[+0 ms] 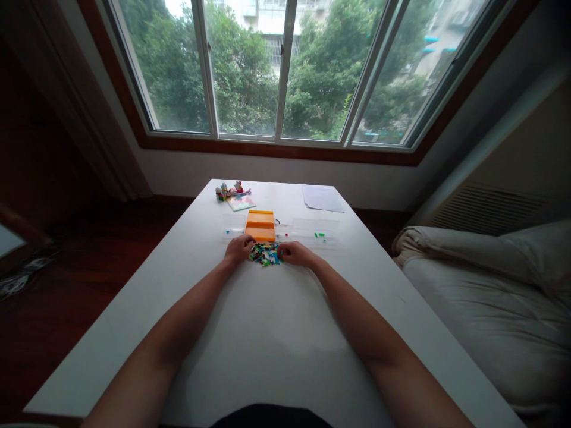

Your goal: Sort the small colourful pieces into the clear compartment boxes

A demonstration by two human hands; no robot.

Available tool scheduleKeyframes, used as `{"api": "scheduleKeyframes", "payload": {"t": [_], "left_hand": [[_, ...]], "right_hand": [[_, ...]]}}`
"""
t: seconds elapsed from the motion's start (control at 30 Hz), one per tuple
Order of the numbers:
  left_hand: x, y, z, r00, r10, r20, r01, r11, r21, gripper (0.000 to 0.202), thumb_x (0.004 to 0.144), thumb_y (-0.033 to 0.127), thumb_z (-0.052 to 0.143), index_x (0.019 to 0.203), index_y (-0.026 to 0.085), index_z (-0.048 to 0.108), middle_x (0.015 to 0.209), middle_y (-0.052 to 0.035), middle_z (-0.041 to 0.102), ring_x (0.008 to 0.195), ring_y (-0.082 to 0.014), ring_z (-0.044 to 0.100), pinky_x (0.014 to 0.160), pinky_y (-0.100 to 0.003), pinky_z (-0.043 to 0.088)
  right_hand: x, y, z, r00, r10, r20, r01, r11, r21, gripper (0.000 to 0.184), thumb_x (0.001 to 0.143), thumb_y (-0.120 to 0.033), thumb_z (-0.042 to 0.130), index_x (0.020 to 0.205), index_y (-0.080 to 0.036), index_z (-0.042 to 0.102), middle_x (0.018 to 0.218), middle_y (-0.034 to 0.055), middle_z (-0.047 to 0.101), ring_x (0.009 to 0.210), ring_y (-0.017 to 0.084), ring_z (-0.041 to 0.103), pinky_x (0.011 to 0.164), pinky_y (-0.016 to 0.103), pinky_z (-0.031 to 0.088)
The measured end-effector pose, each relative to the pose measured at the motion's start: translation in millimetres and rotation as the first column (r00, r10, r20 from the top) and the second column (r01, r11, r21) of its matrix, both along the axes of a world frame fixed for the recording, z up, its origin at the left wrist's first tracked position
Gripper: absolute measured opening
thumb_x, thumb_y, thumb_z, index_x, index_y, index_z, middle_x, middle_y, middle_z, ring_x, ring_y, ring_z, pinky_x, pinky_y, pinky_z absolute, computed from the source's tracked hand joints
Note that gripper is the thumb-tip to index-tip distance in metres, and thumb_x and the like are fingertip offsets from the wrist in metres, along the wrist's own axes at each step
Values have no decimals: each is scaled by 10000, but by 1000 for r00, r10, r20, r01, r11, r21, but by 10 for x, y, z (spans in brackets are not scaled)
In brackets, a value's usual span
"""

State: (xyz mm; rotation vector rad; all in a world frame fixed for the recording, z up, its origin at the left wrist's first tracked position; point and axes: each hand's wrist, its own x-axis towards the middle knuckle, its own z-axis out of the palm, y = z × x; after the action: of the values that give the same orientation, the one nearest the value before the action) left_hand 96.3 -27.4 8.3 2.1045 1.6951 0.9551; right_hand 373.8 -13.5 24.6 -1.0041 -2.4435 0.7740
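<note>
A pile of small mixed-colour building bricks (266,254) lies on the white table in front of me. At its left edge is my left hand (239,248), fingers curled together near the orange tray's front corner. My right hand (296,253) touches the right side of the pile with bent, pinched fingers. Whatever either hand holds is too small to make out. Just behind the pile stands an orange two-part tray (260,225). Clear plastic trays (316,227) flank it, with a few green pieces (319,235) in the right one.
Toward the back left of the white table (276,333) are small colourful brick figures (223,191) and a printed card or booklet (241,203). White paper sheets (322,198) lie at the back right. A padded sofa (482,309) is beside the table's right edge.
</note>
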Motion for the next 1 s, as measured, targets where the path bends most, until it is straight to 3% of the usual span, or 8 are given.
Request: {"api": "scheduleKeyframes", "payload": {"t": [0.33, 0.53, 0.63, 0.77, 0.87, 1.0], "left_hand": [[-11, -3, 2, 1000, -8, -3, 7, 1000, -12, 220, 881, 252, 572, 976, 233, 770, 979, -46, 761, 876, -194, 671, 798, -279, 497], [-12, -2, 7, 1000, -16, -17, 16, 1000, -8, 217, 876, 259, 577, 974, 231, 769, 979, -46, 759, 872, -196, 670, 792, -281, 492], [-11, -1, -3, 1000, -4, -23, 4, 1000, -13, 213, 880, 260, 577, 972, 232, 767, 982, -46, 760, 882, -196, 670, 795, -276, 490], [-6, -3, -11, 1000, -1, -18, 0, 1000, -18, 212, 884, 263, 575, 970, 233, 766, 978, -45, 761, 877, -194, 670, 784, -271, 489], [-2, -9, -1, 1000, 0, -19, 0, 1000, -21, 211, 886, 269, 575, 967, 233, 767, 980, -44, 761, 879, -192, 670, 783, -268, 489], [4, -24, 20, 1000, 1, -26, -1, 1000, -29, 219, 886, 273, 573, 976, 235, 769, 987, -42, 761, 889, -194, 670, 792, -268, 492]], "right_hand": [[-7, 26, -22, 1000, -17, 22, 17, 1000, 5, 172, 747, -177, 600, 856, -172, 733, 647, -45, 546, 609, 100, 450, 593, 209, 318], [17, 117, -137, 971, -117, -207, 98, 990, -99, 178, 789, -310, 618, 856, -171, 707, 674, -31, 588, 632, 112, 483, 605, 214, 368], [-3, 152, -144, 904, -203, -377, 145, 974, -176, 210, 780, -360, 651, 883, -180, 683, 770, 2, 666, 702, 139, 569, 624, 229, 427], [-69, 157, -121, 734, -353, -580, 157, 919, -361, 249, 762, -380, 684, 912, -193, 619, 808, 32, 714, 687, 157, 637, 549, 229, 455], [-114, 149, -117, 606, -485, -630, 197, 859, -472, 256, 732, -340, 733, 903, -187, 620, 771, 30, 712, 635, 141, 632, 521, 220, 472], [-141, 145, -102, 488, -629, -605, 214, 759, -615, 197, 777, -262, 740, 928, -181, 643, 820, 43, 727, 678, 137, 669, 603, 234, 556]]}}
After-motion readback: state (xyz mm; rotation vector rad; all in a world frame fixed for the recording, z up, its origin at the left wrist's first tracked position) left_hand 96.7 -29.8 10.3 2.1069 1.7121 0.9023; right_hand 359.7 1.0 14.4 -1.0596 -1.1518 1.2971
